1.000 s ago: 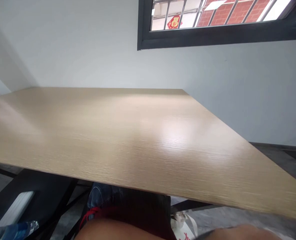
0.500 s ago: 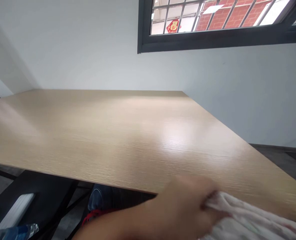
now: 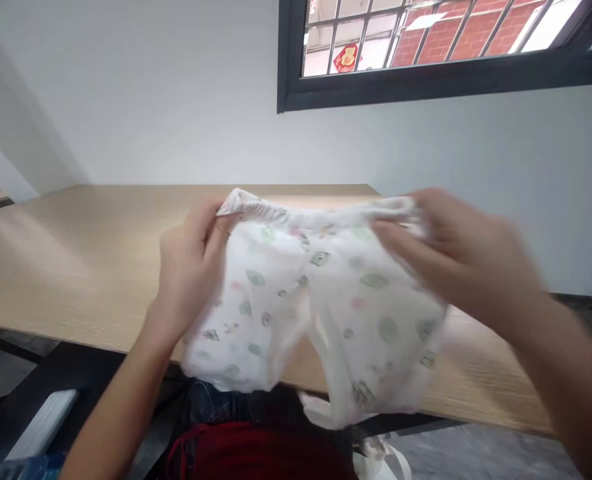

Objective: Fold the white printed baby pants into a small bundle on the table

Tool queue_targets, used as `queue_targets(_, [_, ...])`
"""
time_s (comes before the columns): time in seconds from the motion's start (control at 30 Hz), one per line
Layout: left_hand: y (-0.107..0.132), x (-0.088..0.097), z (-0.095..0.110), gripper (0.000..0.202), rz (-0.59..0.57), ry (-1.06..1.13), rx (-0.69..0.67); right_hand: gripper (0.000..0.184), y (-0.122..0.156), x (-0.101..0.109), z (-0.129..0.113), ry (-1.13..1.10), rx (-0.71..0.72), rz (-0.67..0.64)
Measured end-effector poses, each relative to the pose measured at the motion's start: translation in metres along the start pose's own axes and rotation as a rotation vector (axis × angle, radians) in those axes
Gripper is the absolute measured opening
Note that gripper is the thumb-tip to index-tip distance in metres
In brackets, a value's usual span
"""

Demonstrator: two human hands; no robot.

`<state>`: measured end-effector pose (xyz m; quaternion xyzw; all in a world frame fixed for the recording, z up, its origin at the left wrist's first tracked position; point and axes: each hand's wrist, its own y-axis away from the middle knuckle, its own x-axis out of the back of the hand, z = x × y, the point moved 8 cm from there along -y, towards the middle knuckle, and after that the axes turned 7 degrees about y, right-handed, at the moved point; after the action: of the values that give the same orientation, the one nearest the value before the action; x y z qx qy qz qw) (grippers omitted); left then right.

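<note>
A pair of white shorts with green leaf and pink prints hangs stretched out by its elastic waistband above the near part of the wooden table. My left hand pinches the left end of the waistband. At the other end, my right hand grips the waistband, blurred by motion. The two legs of the shorts dangle apart over the table's front edge, and the lower part of the right leg is smeared.
A dark-framed barred window is set in the white wall behind the table. At lower left, a white flat object lies on a black seat, close to a blue-tinted bottle.
The crumpled white cloth at the lower right has been lifted to the middle and spread into shorts. Both my hands now hold its waistband; only one hand showed before.
</note>
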<state>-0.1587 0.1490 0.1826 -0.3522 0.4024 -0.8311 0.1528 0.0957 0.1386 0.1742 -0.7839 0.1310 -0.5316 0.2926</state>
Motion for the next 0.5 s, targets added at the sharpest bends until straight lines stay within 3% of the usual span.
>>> queue_targets(0.13, [-0.019,-0.072,-0.076,0.033,-0.362,-0.194,0.168,0.021,-0.052,-0.104,0.02,0.043,-0.011,-0.264])
queue_targets(0.27, [-0.028,-0.135,-0.124,0.028,-0.476,-0.231,0.234,0.021,-0.079,-0.185,0.051,0.254,-0.024,-0.386])
queue_targets(0.37, [-0.028,-0.161,-0.139,0.029,-0.509,-0.239,0.263,0.022,-0.086,-0.211,0.062,0.304,-0.048,-0.419])
queue_targets(0.5, [-0.018,-0.156,-0.133,0.029,-0.534,-0.227,0.224,0.029,-0.079,-0.214,0.062,0.322,-0.037,-0.399])
